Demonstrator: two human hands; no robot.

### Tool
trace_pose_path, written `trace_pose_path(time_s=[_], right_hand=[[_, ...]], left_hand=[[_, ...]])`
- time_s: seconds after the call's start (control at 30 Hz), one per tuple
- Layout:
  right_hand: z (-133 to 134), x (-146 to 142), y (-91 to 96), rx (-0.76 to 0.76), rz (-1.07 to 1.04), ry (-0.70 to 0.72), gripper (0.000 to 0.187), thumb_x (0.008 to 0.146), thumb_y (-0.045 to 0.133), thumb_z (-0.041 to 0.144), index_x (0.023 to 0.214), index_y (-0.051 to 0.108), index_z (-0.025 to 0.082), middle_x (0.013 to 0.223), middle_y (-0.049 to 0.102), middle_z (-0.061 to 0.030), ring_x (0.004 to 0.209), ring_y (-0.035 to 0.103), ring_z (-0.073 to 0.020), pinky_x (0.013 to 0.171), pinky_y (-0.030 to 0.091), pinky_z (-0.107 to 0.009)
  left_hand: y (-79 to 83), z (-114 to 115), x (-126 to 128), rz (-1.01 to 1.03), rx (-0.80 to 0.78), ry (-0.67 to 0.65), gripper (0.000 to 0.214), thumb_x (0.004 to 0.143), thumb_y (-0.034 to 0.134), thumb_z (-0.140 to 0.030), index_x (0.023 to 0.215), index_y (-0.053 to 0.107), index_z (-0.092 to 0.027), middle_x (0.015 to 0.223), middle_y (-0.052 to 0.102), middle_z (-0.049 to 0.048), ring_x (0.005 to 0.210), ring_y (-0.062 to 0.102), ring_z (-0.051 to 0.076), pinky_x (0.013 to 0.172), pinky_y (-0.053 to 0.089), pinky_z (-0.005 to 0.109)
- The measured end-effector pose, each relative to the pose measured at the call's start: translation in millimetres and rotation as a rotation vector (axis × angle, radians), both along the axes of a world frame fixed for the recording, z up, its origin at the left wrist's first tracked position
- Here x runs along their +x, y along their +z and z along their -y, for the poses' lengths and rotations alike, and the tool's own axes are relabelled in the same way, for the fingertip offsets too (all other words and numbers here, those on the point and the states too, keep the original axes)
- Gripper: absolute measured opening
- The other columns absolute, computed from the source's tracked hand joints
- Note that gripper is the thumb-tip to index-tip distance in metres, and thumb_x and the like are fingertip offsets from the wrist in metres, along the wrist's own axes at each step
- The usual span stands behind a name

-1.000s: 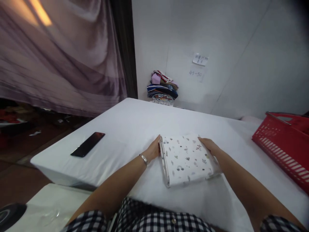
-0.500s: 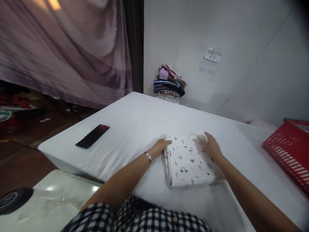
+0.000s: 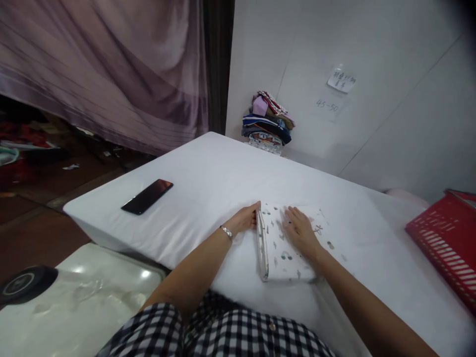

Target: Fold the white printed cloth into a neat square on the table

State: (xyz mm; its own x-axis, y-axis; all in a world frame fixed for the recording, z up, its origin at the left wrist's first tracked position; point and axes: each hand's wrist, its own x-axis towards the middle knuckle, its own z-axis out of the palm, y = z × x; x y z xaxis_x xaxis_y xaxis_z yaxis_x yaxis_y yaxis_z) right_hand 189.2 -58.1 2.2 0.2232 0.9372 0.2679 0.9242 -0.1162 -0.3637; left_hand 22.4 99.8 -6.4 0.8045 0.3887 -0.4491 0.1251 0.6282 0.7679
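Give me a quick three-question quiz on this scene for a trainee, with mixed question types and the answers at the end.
1. True or false: the right hand is over the printed top of the folded white cloth.

2. Multiple choice: where is the left hand?
A) on the purple curtain
B) at the left edge of the folded white cloth
C) inside the red basket

3. Fill in the blank: the dark phone lies on the white table, to the ____ of the folded white cloth as the camera sees it.

Key: 1. True. 2. B. 3. left.
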Motion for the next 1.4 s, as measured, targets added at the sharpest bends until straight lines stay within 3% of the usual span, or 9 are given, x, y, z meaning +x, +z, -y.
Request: trace_pose_path(time_s=[0.13,0.27,0.43,0.73,0.93,1.03,1.17,1.27,1.4], right_hand=[[-5.8,-44.7,20.0,0.04,-0.139,-0.016,0.038,0.085,0.039,0.05,0.105,0.056,0.022,0.095,0.062,-0.0068,0.086,0.058,-0.0205,0.074,0.045,-0.033],[-15.0,-75.0,23.5,-0.144,-0.131,-0.083,0.038,0.078,0.048,0.054,0.099,0.054,0.023,0.071,0.059,0.0001,0.058,0.053,-0.0151,0.051,0.035,-0.026],[-22.9,-79.3,17.9,-0.252,-0.145,-0.132,0.023,0.076,0.054,0.039,0.091,0.053,0.021,0.064,0.057,0.0018,0.056,0.049,-0.0126,0.051,0.028,-0.024],[-19.5,-69.2,2.5,-0.016,-0.764,-0.14,0.014,0.072,0.056,0.035,0.073,0.054,0.021,0.057,0.052,0.0047,0.052,0.045,-0.0105,0.049,0.032,-0.022],[-16.7,-72.2,6.6,0.065,-0.984,-0.251,0.019,0.068,0.061,0.037,0.07,0.054,0.02,0.052,0.046,0.0065,0.044,0.037,-0.0082,0.042,0.026,-0.022],[-16.3,-73.5,7.2,0.104,-1.002,-0.25,0.018,0.068,0.062,0.036,0.072,0.055,0.02,0.053,0.046,0.0062,0.046,0.038,-0.0085,0.044,0.028,-0.022],[-16.1,-74.3,5.4,0.126,-1.022,-0.241,0.018,0.068,0.063,0.035,0.071,0.055,0.02,0.056,0.048,0.0055,0.05,0.041,-0.0089,0.046,0.029,-0.022],[-16.5,-75.1,3.6,0.127,-1.009,-0.244,0.018,0.068,0.063,0.036,0.071,0.055,0.02,0.055,0.046,0.0059,0.049,0.04,-0.0087,0.045,0.028,-0.022],[-17.4,-76.4,1.8,0.144,-0.965,-0.224,0.019,0.068,0.062,0.037,0.071,0.055,0.019,0.055,0.048,0.0053,0.051,0.042,-0.0096,0.049,0.031,-0.022]], left_hand=[[3.0,-3.3,-10.6,-0.092,0.206,0.09,0.044,0.071,0.06,-0.051,0.088,0.057,-0.011,0.089,0.065,0.0139,0.064,0.062,0.019,0.065,0.051,0.035],[3.8,-8.3,-19.9,-0.159,0.303,0.125,0.035,0.073,0.06,-0.044,0.086,0.054,-0.012,0.088,0.065,0.0126,0.06,0.063,0.017,0.062,0.052,0.033],[8.6,-9.8,-26.0,-0.244,0.416,0.013,0.033,0.07,0.063,-0.044,0.074,0.054,-0.012,0.073,0.066,0.0076,0.051,0.06,0.012,0.052,0.049,0.024],[5.2,-4.7,-23.9,-0.213,0.498,-0.204,0.024,0.071,0.061,-0.034,0.065,0.059,-0.011,0.06,0.064,0.004,0.047,0.058,0.011,0.045,0.044,0.02],[-0.3,-7.6,-22.9,-0.224,0.517,-0.186,0.016,0.069,0.061,-0.027,0.064,0.057,-0.012,0.061,0.063,0.0025,0.045,0.055,0.009,0.044,0.043,0.019],[0.6,-5.8,-20.2,-0.189,0.566,-0.078,0.015,0.069,0.061,-0.027,0.064,0.056,-0.013,0.054,0.058,-0.001,0.042,0.051,0.007,0.042,0.039,0.019],[-3.0,-0.6,-15.1,-0.164,0.676,0.01,0.025,0.068,0.061,-0.039,0.069,0.057,-0.014,0.043,0.046,-0.0066,0.038,0.041,0.006,0.041,0.032,0.018],[-10.1,3.4,-12.1,-0.225,0.792,-0.004,0.035,0.065,0.061,-0.049,0.069,0.061,-0.014,0.048,0.05,-0.0048,0.042,0.043,0.007,0.042,0.03,0.02],[-17.0,5.9,-10.5,-0.262,0.934,-0.007,0.03,0.063,0.063,-0.044,0.066,0.064,-0.015,0.055,0.057,-0.0029,0.052,0.048,0.009,0.047,0.03,0.02]])
